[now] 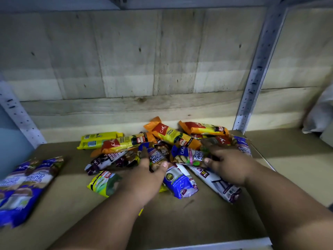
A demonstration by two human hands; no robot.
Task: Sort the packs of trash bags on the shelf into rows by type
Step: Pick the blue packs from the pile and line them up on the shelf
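both hands reach into a loose heap of trash bag packs on the shelf board (180,219). the left hand (144,179) grips a blue "singlet handle" pack (155,158); its thumb lies on the right edge of this pack and its fingers curl round the left edge. the right hand (228,162) grips a second blue singlet pack (189,156), with the thumb on the near edge of the pack and the fingers over the far side. the two hands are apart, and the two packs they hold lie almost side by side between them.

beyond the hands, against the wooden back wall (135,60), lie the orange and yellow packs: one orange pack (171,135) is tilted just behind the fingertips, another orange pack (203,128) lies behind the right hand, and a third orange pack (126,143) lies behind the left hand. a yellow pack (97,139) lies farther to the left of it. a dark purple pack (106,160) is just left of the left hand, and a yellow-green pack (104,183) lies beside the left wrist. between the two wrists lies a blue and white pack (180,184), partly under the left hand. under the right wrist lies a white and purple pack (216,184).

well to the left of the left arm, two more blue singlet packs (23,184) lie side by side, parallel, apart from the heap. a grey metal upright (255,73) stands beyond the right hand.
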